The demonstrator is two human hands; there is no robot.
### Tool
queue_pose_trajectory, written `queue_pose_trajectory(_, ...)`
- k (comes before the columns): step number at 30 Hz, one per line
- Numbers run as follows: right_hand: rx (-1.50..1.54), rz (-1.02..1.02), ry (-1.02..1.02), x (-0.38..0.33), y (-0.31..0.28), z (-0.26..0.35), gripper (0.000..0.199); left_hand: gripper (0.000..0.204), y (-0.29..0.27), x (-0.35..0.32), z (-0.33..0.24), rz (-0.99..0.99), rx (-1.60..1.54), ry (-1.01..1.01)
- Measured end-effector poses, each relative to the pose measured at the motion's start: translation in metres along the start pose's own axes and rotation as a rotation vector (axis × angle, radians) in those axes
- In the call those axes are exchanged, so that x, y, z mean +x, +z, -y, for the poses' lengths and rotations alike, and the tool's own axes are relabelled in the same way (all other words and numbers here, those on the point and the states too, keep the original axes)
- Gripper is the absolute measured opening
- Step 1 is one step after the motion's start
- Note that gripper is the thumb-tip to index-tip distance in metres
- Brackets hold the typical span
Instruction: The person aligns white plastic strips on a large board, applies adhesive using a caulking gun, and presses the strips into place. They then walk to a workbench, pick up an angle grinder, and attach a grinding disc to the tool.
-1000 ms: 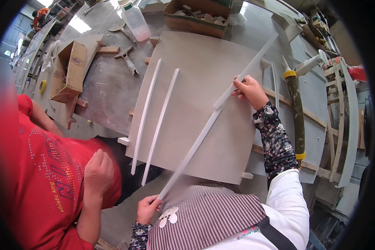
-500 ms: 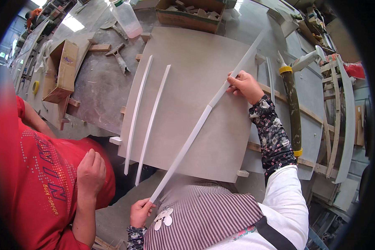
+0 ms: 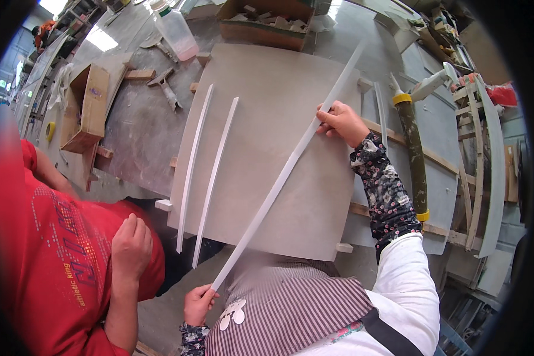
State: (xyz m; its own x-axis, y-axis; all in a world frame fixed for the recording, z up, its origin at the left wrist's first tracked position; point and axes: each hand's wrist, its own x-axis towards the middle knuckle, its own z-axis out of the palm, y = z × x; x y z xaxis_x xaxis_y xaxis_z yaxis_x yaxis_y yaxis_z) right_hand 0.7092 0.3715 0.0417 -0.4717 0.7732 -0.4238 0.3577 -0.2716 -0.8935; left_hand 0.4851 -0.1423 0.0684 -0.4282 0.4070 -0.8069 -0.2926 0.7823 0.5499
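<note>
A long white strip slants across the grey panel, from near my body up to the far right. My left hand pinches its near end, just off the panel's front edge. Farther along, my right hand grips the same strip between thumb and fingers, above the panel's right side. Two more white strips, an outer one and an inner one, lie side by side on the panel's left part, their near ends jutting past its edge.
A person in a red shirt stands close at my left. Beyond the panel are a box of offcuts, a bottle of pink liquid and a scraper. A caulking gun lies to the right. A cardboard box sits at far left.
A step seen earlier partway along the held strip, below my right hand, no longer shows; it now looks continuous. My right hand has shifted slightly left.
</note>
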Motion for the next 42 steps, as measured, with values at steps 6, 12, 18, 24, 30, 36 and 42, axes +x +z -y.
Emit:
queue_pose_trajectory(6,0.097,-0.053,-0.045,-0.018,0.0,0.013,0.032,0.02,-0.002,0.0,-0.005,0.066,-0.062,-0.01)
queue_pose_trajectory(12,0.217,-0.273,-0.117,-0.091,-0.076,0.0,0.013,0.022,0.024,-0.001,-0.035,0.126,-0.247,0.21)
queue_pose_trajectory(18,-0.776,-0.726,-0.073,-0.149,-0.093,-0.086,0.036,0.023,0.077,0.031,-0.078,0.069,-0.013,0.454)
queue_pose_trajectory(24,-0.567,-0.756,0.107,-0.159,-0.068,-0.085,0.037,0.023,0.091,0.032,-0.114,-0.23,0.693,1.167)
queue_pose_trajectory(30,0.526,-0.206,-0.132,-0.191,-0.007,-0.021,0.028,0.027,0.114,0.024,-0.146,0.471,0.117,0.531)
queue_pose_trajectory(36,0.552,-0.081,-0.07,-0.176,0.076,-0.004,0.029,0.039,0.143,0.022,-0.155,0.735,-0.091,0.339)
queue_pose_trajectory(42,0.552,-0.029,-0.054,-0.162,0.104,-0.013,0.024,0.029,0.134,0.025,-0.147,0.641,-0.018,0.416)
